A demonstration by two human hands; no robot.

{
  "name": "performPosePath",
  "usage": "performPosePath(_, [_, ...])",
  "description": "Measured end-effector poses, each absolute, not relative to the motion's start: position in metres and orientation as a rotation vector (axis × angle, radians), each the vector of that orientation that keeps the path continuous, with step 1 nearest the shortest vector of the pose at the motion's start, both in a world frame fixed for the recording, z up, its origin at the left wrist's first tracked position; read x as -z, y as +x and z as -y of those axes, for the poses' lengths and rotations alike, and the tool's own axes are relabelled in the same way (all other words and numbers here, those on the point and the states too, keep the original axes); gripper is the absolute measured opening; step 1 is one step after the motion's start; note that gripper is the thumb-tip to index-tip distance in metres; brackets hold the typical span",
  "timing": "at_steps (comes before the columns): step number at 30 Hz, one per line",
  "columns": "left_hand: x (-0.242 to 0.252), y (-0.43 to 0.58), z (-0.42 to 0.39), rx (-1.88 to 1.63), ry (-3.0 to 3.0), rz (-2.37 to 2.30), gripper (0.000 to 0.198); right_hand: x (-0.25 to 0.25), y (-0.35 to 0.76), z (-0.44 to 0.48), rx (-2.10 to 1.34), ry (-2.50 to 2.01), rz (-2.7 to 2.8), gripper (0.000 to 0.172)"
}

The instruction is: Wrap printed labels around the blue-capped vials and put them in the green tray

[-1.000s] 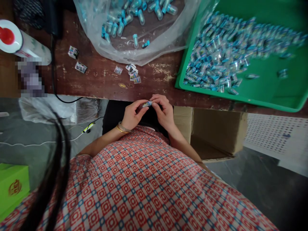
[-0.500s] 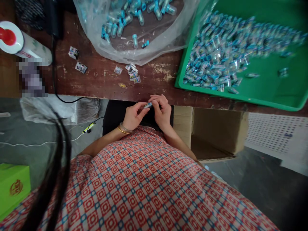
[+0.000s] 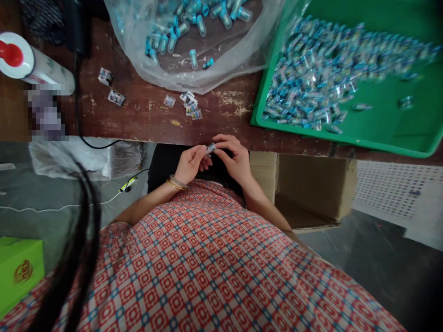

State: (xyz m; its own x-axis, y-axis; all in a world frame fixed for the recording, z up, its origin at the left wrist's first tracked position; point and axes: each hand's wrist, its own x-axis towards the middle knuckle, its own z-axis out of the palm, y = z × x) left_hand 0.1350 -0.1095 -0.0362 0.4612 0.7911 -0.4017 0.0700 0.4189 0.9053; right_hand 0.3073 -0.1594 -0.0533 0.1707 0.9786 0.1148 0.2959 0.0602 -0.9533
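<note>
Just in front of the table edge, my left hand (image 3: 191, 162) pinches a small vial (image 3: 211, 148) between thumb and fingers. My right hand (image 3: 234, 159) has its thumb and fingertips closed on the other end of the same vial. Past the hands, small printed labels (image 3: 191, 107) lie in a loose pile on the brown table (image 3: 145, 115). A clear plastic bag (image 3: 207, 83) farther back holds several blue-capped vials (image 3: 193, 60). The green tray (image 3: 332, 137) at the right contains a large heap of vials with labels (image 3: 311, 87).
At the left are a white bottle with a red top (image 3: 48, 69), a dark cable (image 3: 78, 101) and two label stacks (image 3: 116, 97). Below the table stand an open cardboard box (image 3: 311, 189) and a bright green box (image 3: 20, 272).
My right hand has shifted right and its fingers are straighter. My left hand has turned slightly, and more of the vial shows between the hands.
</note>
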Motion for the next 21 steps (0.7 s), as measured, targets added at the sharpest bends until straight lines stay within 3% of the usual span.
performPosePath(21, [0.037,0.138,0.103,-0.503,0.718,-0.951,0.055,0.046,0.306,0.159,-0.908,-1.388,1.240,0.015])
